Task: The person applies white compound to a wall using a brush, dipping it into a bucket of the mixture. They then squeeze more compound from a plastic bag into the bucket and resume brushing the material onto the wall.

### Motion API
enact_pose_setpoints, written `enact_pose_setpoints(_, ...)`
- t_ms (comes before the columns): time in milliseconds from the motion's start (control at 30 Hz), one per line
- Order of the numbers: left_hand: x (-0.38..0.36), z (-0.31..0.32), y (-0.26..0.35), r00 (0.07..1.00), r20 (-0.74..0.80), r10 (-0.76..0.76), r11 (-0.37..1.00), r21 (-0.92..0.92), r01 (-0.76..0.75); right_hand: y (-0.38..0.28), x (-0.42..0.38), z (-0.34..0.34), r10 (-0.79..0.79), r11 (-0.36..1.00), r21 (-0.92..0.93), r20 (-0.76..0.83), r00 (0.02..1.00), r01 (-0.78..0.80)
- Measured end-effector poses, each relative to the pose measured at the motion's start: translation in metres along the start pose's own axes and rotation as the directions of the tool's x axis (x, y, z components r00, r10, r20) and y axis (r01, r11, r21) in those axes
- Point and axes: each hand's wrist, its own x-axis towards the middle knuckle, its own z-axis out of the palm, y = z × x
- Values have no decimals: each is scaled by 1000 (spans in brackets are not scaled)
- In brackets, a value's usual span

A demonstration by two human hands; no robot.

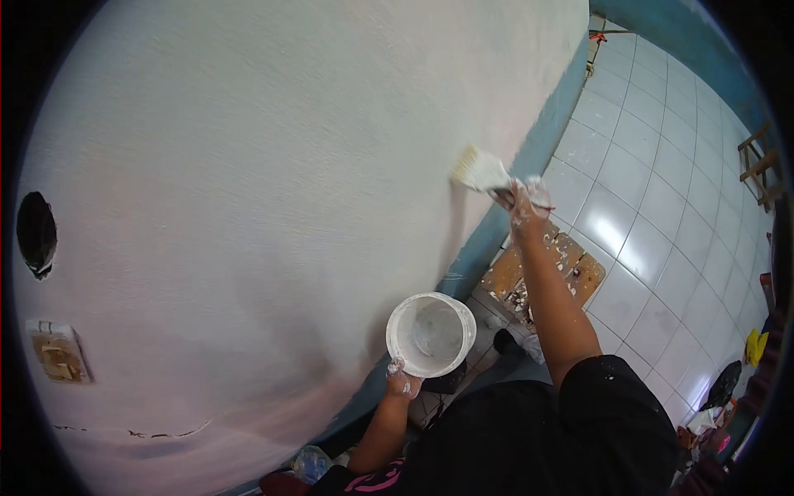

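My right hand, smeared with white paint, is closed round the handle of a wide paintbrush. The brush's pale bristles point left, right at the wall, which is pale with pinkish patches. Low in front of my body, my left hand grips the near rim of a white plastic bucket. Whitish paint coats the bucket's inside. White paint also marks the left hand's fingers.
A paint-spattered wooden stool stands under my right forearm on the white tiled floor. A blue band runs along the wall's foot. A switch plate and a dark hole are at left. Bags lie at right.
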Motion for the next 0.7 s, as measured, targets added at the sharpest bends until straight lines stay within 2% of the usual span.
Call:
enact_pose_setpoints(33, -1, -2, 0, 999, 40, -8, 1000, -18, 9, 14, 3, -22, 15, 989, -149, -52, 999, -23)
enact_pose_setpoints(100, -6, -7, -1, 999, 14, -40, 999, -3, 40, 27, 8, -48, 15, 902, -424, -163, 986, -84)
enact_pose_setpoints(167, -5, -15, 3, 998, 20, -67, 998, 21, 66, 5, 19, -5, -77, 975, -207, 28, 997, 81)
enact_pose_setpoints(300, -1, -10, 3, 990, 118, -79, 997, 13, 78, -82, 11, 104, -149, 987, 99, 234, 961, 129)
enact_pose_setpoints(367, 3, -2, 2, 987, 151, -59, 998, -6, 61, -70, 33, 84, -76, 914, 399, 352, 933, -76)
enact_pose_setpoints(400, 1, -3, 2, 988, 144, -51, 998, -16, 54, -55, 33, 73, -110, 933, 360, 312, 944, -10)
enact_pose_setpoints(467, 0, -2, 0, 990, 137, -35, 999, -24, 39, -7, 22, 22, -269, 963, 17, 158, 950, 270)
enact_pose_setpoints(500, -2, 0, -2, 990, 135, -27, 999, -23, 31, 14, 15, -8, -241, 967, -68, 80, 967, 247)
enact_pose_setpoints(567, -2, 5, -6, 985, 174, -17, 1000, 9, 16, 54, 10, -73, -8, 979, -206, -73, 997, -8)
enact_pose_setpoints(667, 0, 21, -9, 987, 154, -38, 998, -34, 43, 49, 34, -58, 71, 989, 135, -64, 995, -62)
enact_pose_setpoints(700, 1, 26, -10, 984, 177, -29, 999, -26, 34, 21, 42, -24, -90, 954, -283, 52, 995, 101)
